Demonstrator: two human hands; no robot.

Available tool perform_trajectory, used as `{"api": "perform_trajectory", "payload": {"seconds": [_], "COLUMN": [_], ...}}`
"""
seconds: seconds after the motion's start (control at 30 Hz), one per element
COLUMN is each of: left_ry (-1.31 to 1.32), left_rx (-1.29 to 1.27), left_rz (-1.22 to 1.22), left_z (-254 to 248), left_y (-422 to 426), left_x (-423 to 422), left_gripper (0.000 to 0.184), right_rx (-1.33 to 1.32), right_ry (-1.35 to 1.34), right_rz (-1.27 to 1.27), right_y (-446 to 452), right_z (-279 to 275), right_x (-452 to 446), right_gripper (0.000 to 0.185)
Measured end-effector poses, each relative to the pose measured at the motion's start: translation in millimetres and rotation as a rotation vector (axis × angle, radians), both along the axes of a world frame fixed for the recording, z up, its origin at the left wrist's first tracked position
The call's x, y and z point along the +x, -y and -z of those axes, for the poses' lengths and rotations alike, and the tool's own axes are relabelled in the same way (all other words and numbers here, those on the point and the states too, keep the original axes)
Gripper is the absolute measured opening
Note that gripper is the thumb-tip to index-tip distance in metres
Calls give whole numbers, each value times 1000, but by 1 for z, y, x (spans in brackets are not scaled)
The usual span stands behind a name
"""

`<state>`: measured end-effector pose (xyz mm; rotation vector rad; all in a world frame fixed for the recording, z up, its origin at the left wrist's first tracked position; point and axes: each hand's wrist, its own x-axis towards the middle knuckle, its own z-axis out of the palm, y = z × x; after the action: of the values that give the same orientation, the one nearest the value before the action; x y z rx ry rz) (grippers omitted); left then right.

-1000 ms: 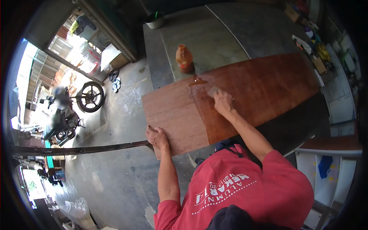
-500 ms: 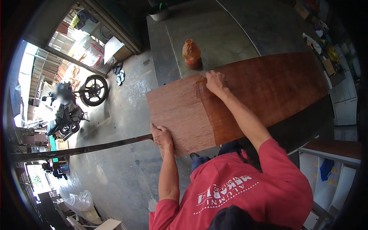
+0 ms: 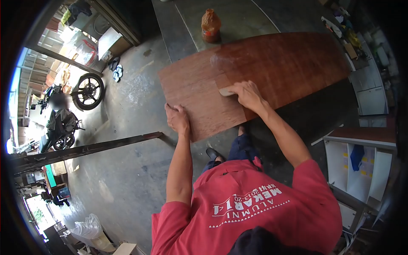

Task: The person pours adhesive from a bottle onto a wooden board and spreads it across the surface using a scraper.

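Note:
A long wooden board point(image 3: 289, 63) lies across the work surface, dark reddish-brown over its right part and paler with bare-looking grain on its left part point(image 3: 187, 89). My left hand point(image 3: 177, 119) grips the board's near left edge, thumb on top. Closed around a pale, flat pad point(image 3: 226, 91), my right hand point(image 3: 248, 95) presses it on the board where the two tones meet. What the pad is made of cannot be made out. Beyond the far edge of the board stands a jar point(image 3: 211, 27) with an orange-brown plastic bag over it.
A dark beam point(image 3: 89, 148) juts in from the left, its end near my left arm. Farther left a motorcycle point(image 3: 63, 114) and some sandals point(image 3: 117, 70) are on the floor. An open white cabinet point(image 3: 357, 165) is at my right.
My right hand has moved from the board's far edge back toward my body, and the pad now shows. My left hand still grips the left edge. The whole view has shifted slightly.

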<state>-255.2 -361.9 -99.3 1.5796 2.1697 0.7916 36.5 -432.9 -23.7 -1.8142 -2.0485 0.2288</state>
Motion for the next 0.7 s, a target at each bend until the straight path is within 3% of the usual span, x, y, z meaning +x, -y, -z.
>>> {"api": "perform_trajectory", "payload": {"seconds": [0.17,0.27,0.33,0.37,0.43,0.47,0.53,0.6,0.7], "left_ry": [-7,5,-2,-18,-5,7,19,63,25], "left_rx": [34,-20,23,57,23,60,106,-65,-105], "left_rz": [-27,-21,-19,-3,-13,-10,-12,-94,-133], "left_z": [5,-3,2,4,4,8,6,-1,-9], "left_y": [-1,0,1,2,5,6,2,-6,-8], "left_x": [0,0,-1,-3,-8,-8,-5,-3,1], "left_gripper": [53,53,53,53,53,52,50,42,35], "right_rx": [61,-35,-292,-288,-288,-232,-153,-63,70], "right_ry": [-57,-42,-58,-50,-423,-450,-410,-377,-301], "right_rz": [36,26,22,-11,129,87,78,82,57], "right_y": [93,122,124,116,102,86,48,2,-63], "right_z": [1,-19,-44,-55,-72,-74,-75,-71,-48], "right_x": [-19,-25,-26,-25,-19,-11,-3,4,14], "right_gripper": [33,31,35,35,40,44,40,36,34]}}
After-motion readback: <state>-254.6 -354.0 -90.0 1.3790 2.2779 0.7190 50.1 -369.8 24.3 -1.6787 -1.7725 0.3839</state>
